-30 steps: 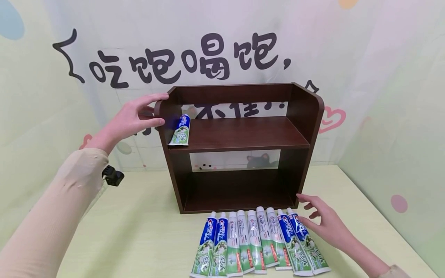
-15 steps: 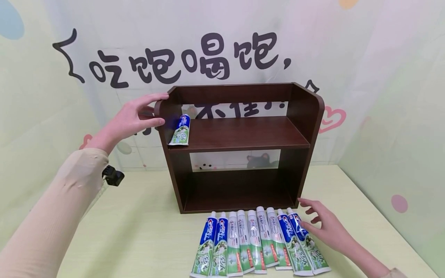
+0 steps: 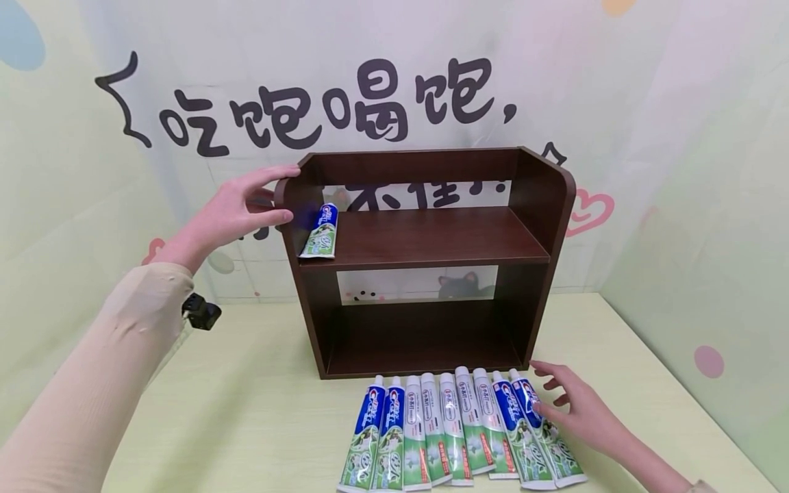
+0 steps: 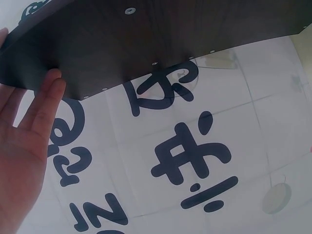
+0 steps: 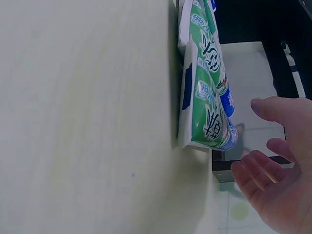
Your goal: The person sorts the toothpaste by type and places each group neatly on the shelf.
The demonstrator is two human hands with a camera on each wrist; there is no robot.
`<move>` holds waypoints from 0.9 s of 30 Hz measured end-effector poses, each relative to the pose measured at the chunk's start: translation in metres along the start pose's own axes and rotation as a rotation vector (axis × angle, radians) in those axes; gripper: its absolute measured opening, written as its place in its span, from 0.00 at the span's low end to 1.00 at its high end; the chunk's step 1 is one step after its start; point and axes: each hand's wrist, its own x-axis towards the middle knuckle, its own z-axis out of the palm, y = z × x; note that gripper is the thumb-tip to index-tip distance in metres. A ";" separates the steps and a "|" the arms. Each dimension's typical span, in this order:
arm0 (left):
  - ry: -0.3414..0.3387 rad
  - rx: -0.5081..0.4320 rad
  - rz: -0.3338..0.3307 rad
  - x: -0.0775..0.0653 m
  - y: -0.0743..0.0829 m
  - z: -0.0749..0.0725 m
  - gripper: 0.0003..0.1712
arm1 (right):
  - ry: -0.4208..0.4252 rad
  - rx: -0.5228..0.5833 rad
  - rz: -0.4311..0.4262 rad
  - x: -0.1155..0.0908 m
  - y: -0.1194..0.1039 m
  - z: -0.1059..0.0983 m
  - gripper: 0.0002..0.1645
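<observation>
A dark brown two-tier shelf [image 3: 431, 246] stands on the table. My left hand [image 3: 224, 213] touches its left side panel, forefinger at the top edge and thumb near the front edge; the left wrist view shows fingertips [image 4: 53, 80] against the panel's outer face. One blue-and-green toothpaste tube [image 3: 320, 231] leans at the left end of the upper tier. In front of the shelf lies a row of several toothpaste tubes [image 3: 453, 431], white-and-green ones between blue-and-green ones. Beside the rightmost tube [image 3: 548, 438] is my right hand [image 3: 585, 411], fingers loosely bent, holding nothing.
The pale table [image 3: 246, 411] extends to both sides of the row. Behind the shelf hangs a light wall sheet [image 3: 394, 41] with large black characters. A black camera [image 3: 202, 311] sits on the left wrist.
My right hand has come slightly down and toward the row's right end. The left hand, shelf and tubes stay where they were.
</observation>
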 end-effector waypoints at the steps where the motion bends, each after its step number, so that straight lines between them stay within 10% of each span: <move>1: 0.000 0.001 0.001 0.000 0.000 0.000 0.38 | -0.007 0.002 0.009 0.000 0.000 0.000 0.39; 27: -0.004 0.050 0.009 0.002 0.000 -0.002 0.38 | -0.327 0.107 0.172 -0.003 0.010 -0.002 0.43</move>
